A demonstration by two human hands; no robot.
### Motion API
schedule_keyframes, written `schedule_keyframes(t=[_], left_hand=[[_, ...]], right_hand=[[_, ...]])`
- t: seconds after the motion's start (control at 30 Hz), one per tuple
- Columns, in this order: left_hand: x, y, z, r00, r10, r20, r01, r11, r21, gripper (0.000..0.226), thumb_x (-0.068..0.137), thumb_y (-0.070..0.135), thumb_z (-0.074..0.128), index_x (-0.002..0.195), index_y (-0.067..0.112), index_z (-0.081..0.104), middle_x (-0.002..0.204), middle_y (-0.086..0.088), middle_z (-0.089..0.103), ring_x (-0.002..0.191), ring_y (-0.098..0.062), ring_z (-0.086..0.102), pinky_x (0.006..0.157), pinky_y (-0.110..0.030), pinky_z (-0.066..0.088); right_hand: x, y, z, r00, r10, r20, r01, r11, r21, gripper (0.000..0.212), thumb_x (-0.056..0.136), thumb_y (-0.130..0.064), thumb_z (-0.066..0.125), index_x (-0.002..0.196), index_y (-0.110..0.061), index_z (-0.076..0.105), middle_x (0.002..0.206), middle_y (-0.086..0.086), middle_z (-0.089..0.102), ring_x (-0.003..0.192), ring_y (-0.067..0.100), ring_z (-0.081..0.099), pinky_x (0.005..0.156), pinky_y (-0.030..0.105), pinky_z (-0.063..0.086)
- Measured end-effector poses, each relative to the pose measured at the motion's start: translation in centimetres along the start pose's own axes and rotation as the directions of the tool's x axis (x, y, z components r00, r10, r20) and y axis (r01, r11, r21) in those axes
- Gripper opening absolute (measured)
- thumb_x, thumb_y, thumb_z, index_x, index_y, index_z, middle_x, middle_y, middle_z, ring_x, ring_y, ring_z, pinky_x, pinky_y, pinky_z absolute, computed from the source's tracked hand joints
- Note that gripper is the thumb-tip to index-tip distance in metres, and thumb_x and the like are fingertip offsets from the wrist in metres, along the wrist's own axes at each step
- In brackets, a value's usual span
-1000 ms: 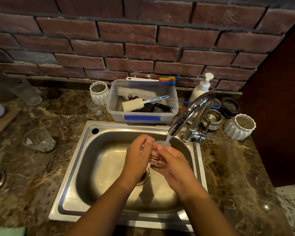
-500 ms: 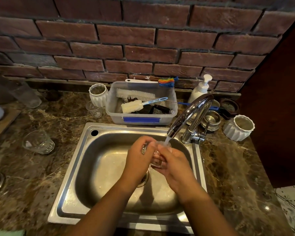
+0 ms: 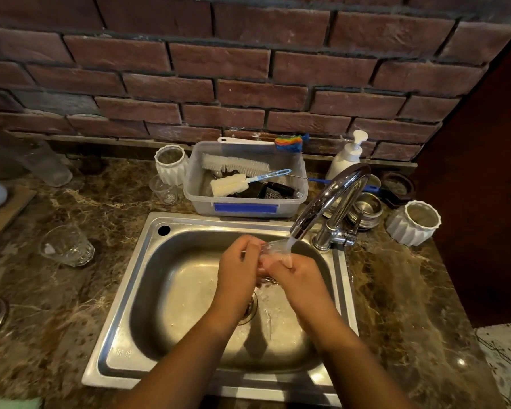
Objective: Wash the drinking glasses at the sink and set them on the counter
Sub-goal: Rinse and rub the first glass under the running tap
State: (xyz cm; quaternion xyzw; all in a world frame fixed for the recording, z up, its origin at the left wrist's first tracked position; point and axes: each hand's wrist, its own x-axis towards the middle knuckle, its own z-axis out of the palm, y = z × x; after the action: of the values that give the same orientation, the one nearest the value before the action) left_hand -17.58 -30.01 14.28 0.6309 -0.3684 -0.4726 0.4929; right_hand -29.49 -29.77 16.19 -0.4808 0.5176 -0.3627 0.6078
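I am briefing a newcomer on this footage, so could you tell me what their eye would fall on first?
First, the left hand and right hand together over the steel sink, holding a drinking glass under water running from the tap. Next, the clear tub of brushes behind the sink, in front of the brick wall, and a second glass standing on the marbled counter to the left.

The stainless steel sink is set in the brown marble counter. Behind the sink: clear plastic tub. Right rear: chrome tap. On the counter, left: clear faceted glass.
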Motion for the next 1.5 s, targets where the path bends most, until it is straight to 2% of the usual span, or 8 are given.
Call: schedule_keyframes(t=[0.17, 0.37, 0.53, 0.63, 0.9, 1.07, 1.27, 1.5], left_hand=[[0.3, 0.0, -0.6, 0.990, 0.090, 0.108, -0.099, 0.992, 0.075, 0.020, 0.104, 0.023, 0.050, 0.096, 0.022, 0.069, 0.094, -0.003, 0.071, 0.081, -0.012, 0.071, 0.060, -0.021, 0.056], [0.8, 1.3, -1.2, 0.748, -0.597, 0.291, 0.657, 0.728, -0.194, 0.029, 0.097, 0.040, 0.059, 0.098, 0.015, 0.073, 0.070, -0.006, 0.073, 0.061, -0.016, 0.065, 0.055, -0.027, 0.054], [0.3, 0.5, 0.3, 0.984, -0.163, 0.074, 0.170, 0.981, -0.096, 0.025, 0.103, 0.029, 0.051, 0.091, 0.018, 0.070, 0.077, -0.002, 0.072, 0.067, -0.017, 0.068, 0.057, -0.031, 0.058], [-0.4, 0.2, 0.7, 0.988, 0.057, 0.142, -0.073, 0.992, 0.106, 0.020, 0.103, 0.030, 0.052, 0.091, 0.026, 0.067, 0.087, -0.002, 0.071, 0.071, -0.007, 0.071, 0.057, -0.025, 0.059], [-1.5, 0.4, -0.6, 0.657, -0.381, 0.650, 0.611, 0.775, -0.163, 0.058, 0.091, 0.070, 0.048, 0.123, 0.027, 0.069, 0.102, -0.016, 0.075, 0.075, -0.032, 0.071, 0.069, -0.038, 0.059], [-1.6, -0.1, 0.3, 0.691, -0.442, 0.572, 0.702, 0.601, -0.383, 0.060, 0.086, 0.067, 0.059, 0.111, 0.016, 0.079, 0.105, -0.017, 0.076, 0.082, -0.030, 0.075, 0.075, -0.039, 0.060], [-1.6, -0.3, 0.6, 0.726, -0.539, 0.427, 0.683, 0.490, -0.542, 0.063, 0.096, 0.060, 0.050, 0.126, 0.007, 0.066, 0.119, -0.024, 0.072, 0.114, -0.040, 0.068, 0.097, -0.054, 0.054], [-2.2, -0.2, 0.3, 0.627, -0.683, 0.374, 0.749, 0.398, -0.529, 0.063, 0.097, 0.055, 0.054, 0.124, -0.001, 0.062, 0.117, -0.027, 0.071, 0.113, -0.041, 0.066, 0.082, -0.050, 0.057]], right_hand=[[0.0, -0.3, -0.2, 0.998, 0.058, -0.028, -0.055, 0.992, 0.110, 0.022, 0.099, -0.016, 0.058, 0.090, -0.010, 0.078, 0.090, 0.015, 0.078, 0.091, 0.029, 0.074, 0.094, 0.052, 0.056], [0.2, 0.2, -2.0, 0.935, -0.222, 0.276, 0.317, 0.873, -0.370, 0.015, 0.096, -0.019, 0.064, 0.100, -0.018, 0.079, 0.092, -0.002, 0.079, 0.089, 0.013, 0.074, 0.085, 0.042, 0.060], [0.6, 0.1, -1.0, 0.991, -0.127, 0.035, 0.131, 0.982, -0.139, 0.018, 0.098, -0.019, 0.061, 0.095, -0.014, 0.078, 0.086, 0.005, 0.079, 0.084, 0.019, 0.076, 0.081, 0.038, 0.061], [1.2, 0.0, -0.3, 0.970, 0.092, -0.224, -0.081, 0.995, 0.058, 0.025, 0.100, -0.029, 0.059, 0.088, -0.013, 0.075, 0.076, 0.005, 0.078, 0.070, 0.017, 0.076, 0.065, 0.034, 0.062], [2.4, -0.7, -2.1, 0.981, -0.176, -0.082, 0.134, 0.919, -0.371, 0.039, 0.094, -0.034, 0.067, 0.061, -0.013, 0.065, 0.047, 0.001, 0.061, 0.042, 0.006, 0.057, 0.044, 0.019, 0.044], [3.5, -0.3, -0.7, 0.950, -0.161, -0.267, 0.085, 0.957, -0.276, 0.035, 0.095, -0.031, 0.067, 0.063, -0.020, 0.059, 0.049, -0.007, 0.059, 0.044, 0.000, 0.053, 0.045, 0.017, 0.041], [3.1, 0.5, 1.3, 0.966, 0.073, -0.246, -0.105, 0.987, -0.121, 0.024, 0.101, -0.042, 0.054, 0.110, -0.023, 0.066, 0.096, 0.000, 0.071, 0.088, 0.014, 0.069, 0.066, 0.026, 0.047], [1.1, 2.8, 1.7, 0.969, 0.222, -0.107, -0.225, 0.974, -0.021, 0.044, 0.103, -0.035, 0.052, 0.145, -0.027, 0.041, 0.138, -0.001, 0.052, 0.119, 0.017, 0.055, 0.096, 0.035, 0.049]])
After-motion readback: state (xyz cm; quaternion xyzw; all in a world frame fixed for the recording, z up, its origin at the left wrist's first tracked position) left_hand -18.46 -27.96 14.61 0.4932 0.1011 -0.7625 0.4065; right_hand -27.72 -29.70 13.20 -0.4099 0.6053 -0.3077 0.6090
